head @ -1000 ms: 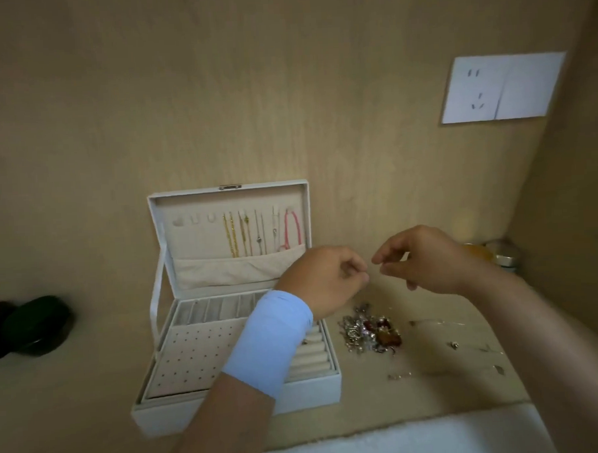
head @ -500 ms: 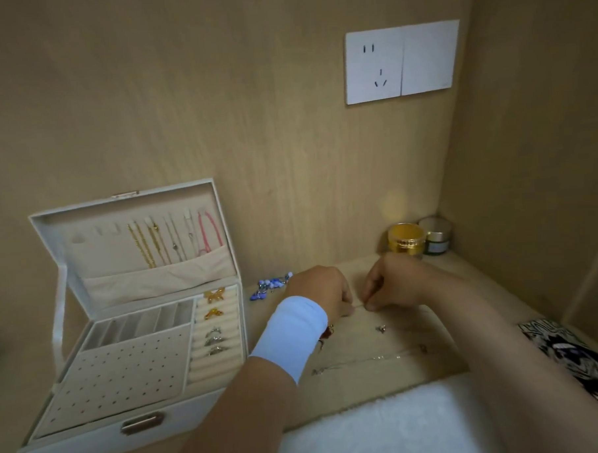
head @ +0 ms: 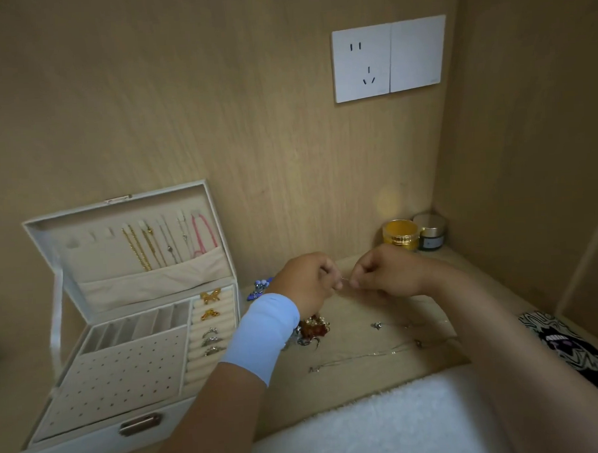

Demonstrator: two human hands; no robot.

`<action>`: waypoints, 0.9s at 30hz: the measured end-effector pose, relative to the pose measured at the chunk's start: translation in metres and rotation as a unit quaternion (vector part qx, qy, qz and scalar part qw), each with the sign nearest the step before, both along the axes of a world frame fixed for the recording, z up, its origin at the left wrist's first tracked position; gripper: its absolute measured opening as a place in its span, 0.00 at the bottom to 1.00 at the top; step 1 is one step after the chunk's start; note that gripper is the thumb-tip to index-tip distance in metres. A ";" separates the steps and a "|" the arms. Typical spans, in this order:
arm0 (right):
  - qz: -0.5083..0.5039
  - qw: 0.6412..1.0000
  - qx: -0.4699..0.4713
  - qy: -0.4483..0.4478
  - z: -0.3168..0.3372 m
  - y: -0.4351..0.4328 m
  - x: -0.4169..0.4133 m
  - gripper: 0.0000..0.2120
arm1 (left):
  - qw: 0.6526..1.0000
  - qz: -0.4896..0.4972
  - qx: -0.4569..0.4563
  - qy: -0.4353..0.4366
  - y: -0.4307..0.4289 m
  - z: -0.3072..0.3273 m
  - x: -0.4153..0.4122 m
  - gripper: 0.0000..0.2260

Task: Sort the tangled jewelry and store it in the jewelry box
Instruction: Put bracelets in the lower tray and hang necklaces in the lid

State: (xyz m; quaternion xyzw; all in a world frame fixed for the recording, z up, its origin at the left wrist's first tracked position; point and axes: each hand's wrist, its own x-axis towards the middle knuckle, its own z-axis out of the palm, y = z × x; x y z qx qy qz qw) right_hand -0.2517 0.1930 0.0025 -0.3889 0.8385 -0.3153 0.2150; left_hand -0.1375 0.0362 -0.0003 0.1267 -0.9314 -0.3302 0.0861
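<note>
The white jewelry box (head: 104, 437) stands open at the left, with several necklaces (head: 161, 244) hung in its lid and rings in the padded rolls (head: 211, 333). My left hand (head: 308, 282) and my right hand (head: 385, 274) are held together above the shelf, each pinching an end of a thin silver chain (head: 345, 282) between them. A tangled pile of jewelry (head: 312, 330) lies below my left wrist, partly hidden by it. A loose chain (head: 365, 357) and a small silver piece (head: 377, 325) lie on the shelf.
Blue bead earrings (head: 259, 288) lie by the back wall. A gold jar (head: 401, 236) and a dark jar (head: 431, 232) stand in the back right corner. A white towel (head: 368, 422) covers the front edge, and patterned cloth (head: 577, 351) lies at the right.
The view swung right, shifting the box to the left of the frame. My hands dropped toward the shelf and are still pinching the thin chain between them.
</note>
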 end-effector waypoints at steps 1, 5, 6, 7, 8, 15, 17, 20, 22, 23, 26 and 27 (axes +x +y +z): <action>0.007 1.000 -0.014 -0.023 0.005 0.000 0.004 0.08 | 0.999 0.000 0.031 0.013 -0.003 0.005 0.005 0.06; 0.000 0.996 -0.072 -0.047 0.026 -0.002 0.017 0.07 | 0.996 0.011 0.061 0.061 -0.018 0.022 0.021 0.06; -0.001 0.996 -0.083 -0.043 0.032 -0.005 0.021 0.08 | 0.995 0.012 0.067 0.074 -0.023 0.027 0.027 0.07; 0.003 0.995 -0.090 -0.040 0.039 -0.008 0.027 0.08 | 0.994 0.014 0.071 0.086 -0.029 0.032 0.034 0.07; 0.008 0.995 -0.095 -0.038 0.045 -0.012 0.033 0.08 | 0.993 0.017 0.064 0.096 -0.035 0.039 0.042 0.07; 0.047 0.992 -0.115 -0.024 0.076 -0.050 0.072 0.08 | 0.985 0.086 0.014 0.147 -0.093 0.072 0.110 0.05; 0.067 0.988 -0.131 -0.043 0.081 -0.071 0.087 0.09 | 0.984 0.109 0.015 0.143 -0.112 0.075 0.136 0.06; 0.107 0.981 -0.145 -0.075 0.090 -0.103 0.115 0.09 | 0.981 0.133 0.025 0.142 -0.140 0.077 0.173 0.06; 0.130 0.976 -0.153 -0.089 0.094 -0.124 0.133 0.10 | 0.976 0.150 0.041 0.151 -0.156 0.077 0.192 0.06; 0.138 0.973 -0.158 -0.095 0.094 -0.135 0.141 0.10 | 0.973 0.160 0.050 0.160 -0.163 0.077 0.200 0.06; 0.152 0.967 -0.172 -0.113 0.094 -0.162 0.162 0.09 | 0.961 0.183 0.084 0.192 -0.181 0.080 0.218 0.05; 0.158 0.965 -0.176 -0.118 0.093 -0.171 0.168 0.09 | 0.956 0.187 0.093 0.204 -0.186 0.081 0.223 0.05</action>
